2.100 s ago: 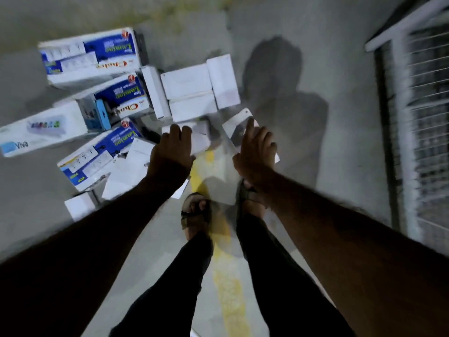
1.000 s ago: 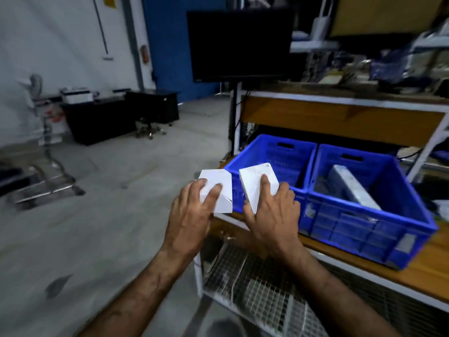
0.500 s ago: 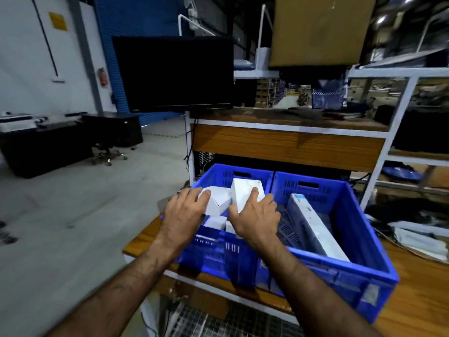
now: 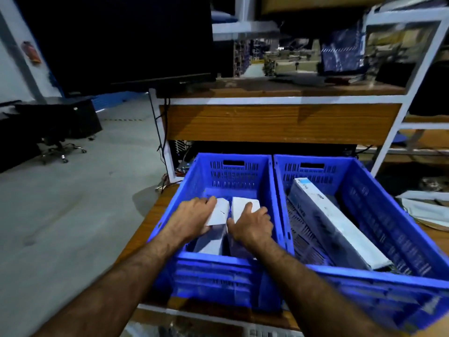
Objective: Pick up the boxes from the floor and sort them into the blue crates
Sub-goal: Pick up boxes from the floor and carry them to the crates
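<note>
left hand (image 4: 192, 218): inside the left blue crate (image 4: 275, 190), fingers curled over a small white box (image 4: 218, 212), holding it low over the boxes already in there.
right hand (image 4: 252, 223): same crate, gripping a second white box (image 4: 244, 206), thumb on the near edge; the two boxes sit side by side, nearly touching.
why held so: both boxes go down together, upright and parallel, probably to pack tight against the white boxes underneath; neither looks let go yet.
right blue crate (image 4: 388, 227): holds a long box (image 4: 340, 229) leaning corner to corner, likely too long to lie flat. small ones left, long ones right seems to be the sorting.
support: both crates stand on a wooden shelf (image 4: 145, 227), pressed wall to wall.
hidden: fingertips under the boxes, crate floor, count of boxes below. floor pile out of view. print on the long box blurred; near crate wall smeared.
</note>
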